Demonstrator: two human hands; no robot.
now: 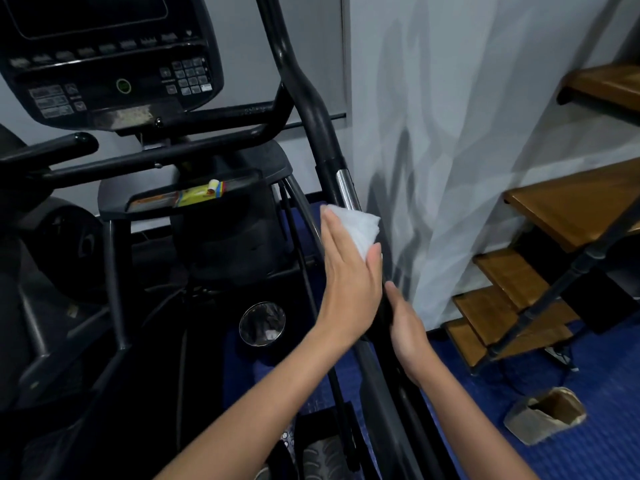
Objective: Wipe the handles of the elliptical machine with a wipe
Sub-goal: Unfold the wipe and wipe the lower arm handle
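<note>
The elliptical's right moving handle [313, 109] is a long black bar that slants from top centre down to the bottom, with a chrome section [347, 188] partway along. A white wipe [358, 226] is wrapped round the bar just below the chrome. My left hand [348, 275] presses the wipe to the bar, fingers straight along its left side and thumb on the right. My right hand [407, 327] grips the same bar just below, fingers curled behind it. The machine's console [107, 60] sits at upper left.
A tray with a yellow packet [194, 197] sits under the console, and a round silver-rimmed cup holder [262, 323] lies below it. A white curtain [467, 150] hangs right of the handle. Wooden stair steps [571, 209] rise at far right. A torn paper bag [545, 415] lies on the blue floor.
</note>
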